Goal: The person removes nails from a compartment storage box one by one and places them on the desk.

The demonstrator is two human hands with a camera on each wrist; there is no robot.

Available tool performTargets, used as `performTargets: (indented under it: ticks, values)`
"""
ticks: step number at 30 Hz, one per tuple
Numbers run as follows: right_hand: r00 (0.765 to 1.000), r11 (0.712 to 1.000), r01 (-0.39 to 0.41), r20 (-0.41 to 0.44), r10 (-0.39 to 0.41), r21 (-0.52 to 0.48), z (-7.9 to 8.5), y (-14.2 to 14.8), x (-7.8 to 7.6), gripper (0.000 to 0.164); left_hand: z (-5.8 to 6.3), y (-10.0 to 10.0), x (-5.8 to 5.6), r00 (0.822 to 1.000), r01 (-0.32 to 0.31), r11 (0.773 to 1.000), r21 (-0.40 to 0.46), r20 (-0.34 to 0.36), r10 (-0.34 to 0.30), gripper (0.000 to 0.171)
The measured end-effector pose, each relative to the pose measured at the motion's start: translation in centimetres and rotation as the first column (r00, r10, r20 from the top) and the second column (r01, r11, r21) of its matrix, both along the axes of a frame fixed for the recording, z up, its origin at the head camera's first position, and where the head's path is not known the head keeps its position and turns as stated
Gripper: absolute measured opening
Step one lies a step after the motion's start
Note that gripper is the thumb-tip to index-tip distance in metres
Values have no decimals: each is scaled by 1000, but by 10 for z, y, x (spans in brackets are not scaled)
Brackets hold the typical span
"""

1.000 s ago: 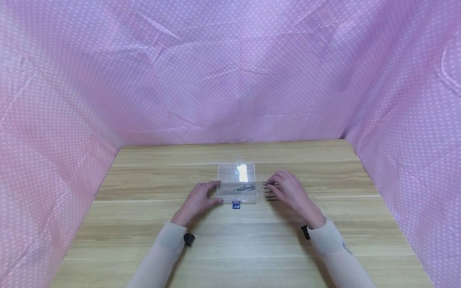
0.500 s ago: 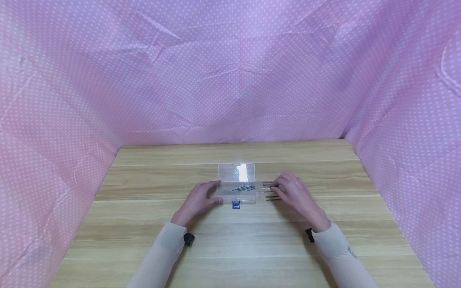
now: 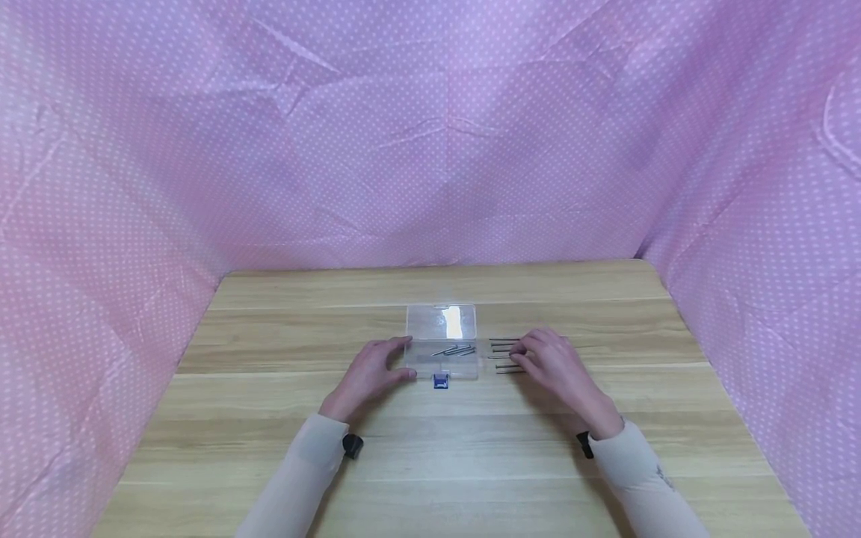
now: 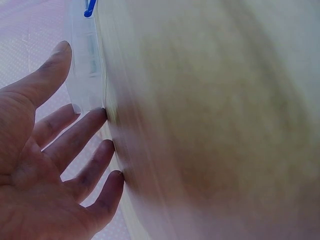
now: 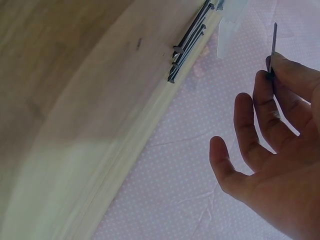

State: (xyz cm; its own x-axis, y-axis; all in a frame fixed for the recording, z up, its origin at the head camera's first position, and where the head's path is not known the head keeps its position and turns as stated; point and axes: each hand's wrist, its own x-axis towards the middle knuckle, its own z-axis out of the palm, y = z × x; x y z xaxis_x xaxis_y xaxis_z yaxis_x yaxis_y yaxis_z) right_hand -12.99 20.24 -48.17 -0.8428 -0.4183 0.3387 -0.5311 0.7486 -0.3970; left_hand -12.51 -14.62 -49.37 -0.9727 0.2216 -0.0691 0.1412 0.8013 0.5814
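Note:
My right hand (image 3: 553, 366) pinches a thin metal nail (image 5: 274, 42) between thumb and fingertips, its pointed shank sticking out past them. In the head view this hand is over several long nails (image 3: 501, 344) lying in a row on the table, partly covering them. To their left lies a clear plastic box (image 3: 464, 378), lid (image 3: 425, 321) folded back, with several nails (image 3: 459, 351) slanting inside. Thumb and fingers spread, my left hand (image 3: 366, 373) rests at the box's left end. The left wrist view shows its fingertips close to the box wall (image 4: 85, 87).
A blue latch (image 3: 440, 382) projects from the box's front side. The wooden table (image 3: 430, 463) runs back to a pink dotted cloth (image 3: 430, 149) that hangs behind it and on both sides. A black strap (image 3: 353, 447) circles the left wrist.
My right hand has moved right and slightly toward me, drawing the pinched nail away from the box and over the row of nails. The left hand and box stay in place.

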Motion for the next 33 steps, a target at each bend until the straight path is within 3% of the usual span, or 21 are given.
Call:
performTargets:
  ticks: [19, 33]
  values:
    - [1000, 1000, -17, -4, 17, 21, -7, 7, 6, 9, 0, 1, 1, 1000, -14, 1000, -7, 14, 14, 72]
    - [998, 997, -31, -55, 35, 65, -12, 12, 10, 11, -2, 2, 1, 1000, -10, 1000, -21, 3, 10, 71]
